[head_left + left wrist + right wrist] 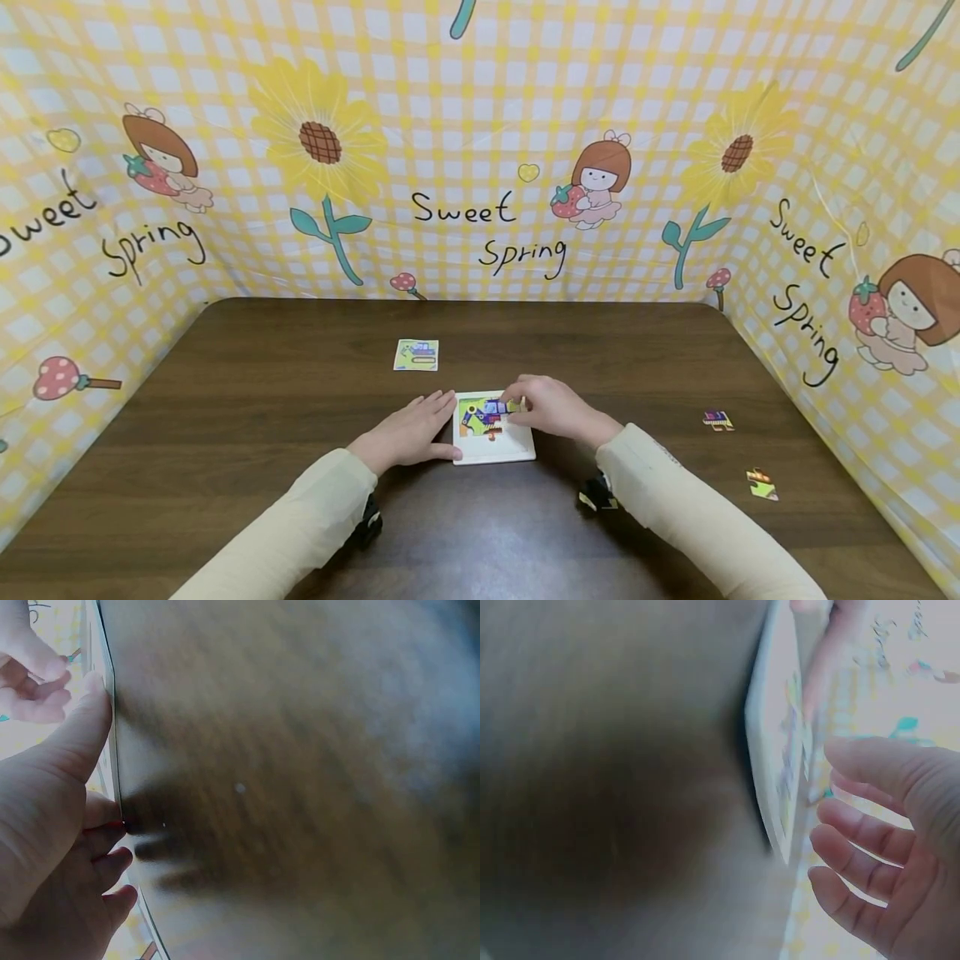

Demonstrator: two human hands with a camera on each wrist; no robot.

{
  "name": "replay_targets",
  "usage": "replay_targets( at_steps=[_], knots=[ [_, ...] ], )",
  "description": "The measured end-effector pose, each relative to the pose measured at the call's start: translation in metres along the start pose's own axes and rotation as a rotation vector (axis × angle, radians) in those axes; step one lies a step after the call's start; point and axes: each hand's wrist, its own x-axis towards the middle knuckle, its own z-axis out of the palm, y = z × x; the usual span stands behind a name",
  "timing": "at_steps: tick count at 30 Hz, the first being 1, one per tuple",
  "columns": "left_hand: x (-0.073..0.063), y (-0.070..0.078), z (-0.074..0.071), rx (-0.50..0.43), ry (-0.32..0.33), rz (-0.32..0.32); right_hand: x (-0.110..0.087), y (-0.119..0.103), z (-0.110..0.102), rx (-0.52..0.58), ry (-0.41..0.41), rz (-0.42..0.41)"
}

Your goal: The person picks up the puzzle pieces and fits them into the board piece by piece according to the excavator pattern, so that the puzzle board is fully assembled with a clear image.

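A white square puzzle tray (pixel 495 452) lies on the table, with joined jigsaw pieces (pixel 472 417) showing a blue vehicle on green and yellow in its upper part. My left hand (pixel 411 431) rests along the tray's left side, fingers extended and thumb at the near left corner. Over the tray's upper right is my right hand (pixel 551 406), its fingertips close above the picture and hiding part of it. The right wrist view shows that hand's fingers (pixel 847 851) loosely bent and apart, with nothing visible between them.
A small picture card (pixel 416 355) lies behind the tray. To the right are two loose jigsaw pieces, one purple (pixel 717 420) and one yellow-green (pixel 762 483). Another piece (pixel 609 503) shows partly beneath the right wrist. Printed cloth (pixel 465 150) walls the brown table (pixel 300 358).
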Motion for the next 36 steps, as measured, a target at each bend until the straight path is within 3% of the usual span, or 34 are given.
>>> replay_targets(
  at_steps=[8, 21, 29, 36],
  knots=[
    [0.001, -0.001, 0.001, 0.007, 0.007, 0.005, -0.032, 0.034, -0.032, 0.071, 0.087, 0.145],
    [0.001, -0.001, 0.000, 0.010, 0.003, 0.012, -0.109, 0.098, -0.072, 0.048, 0.211, 0.264],
    [0.000, -0.001, -0.001, -0.011, 0.006, 0.033, -0.150, 0.118, -0.088, 0.002, 0.186, 0.344],
    [0.000, -0.001, 0.000, -0.003, 0.003, 0.027, -0.177, 0.139, -0.090, 0.032, 0.128, 0.420]
  ],
)
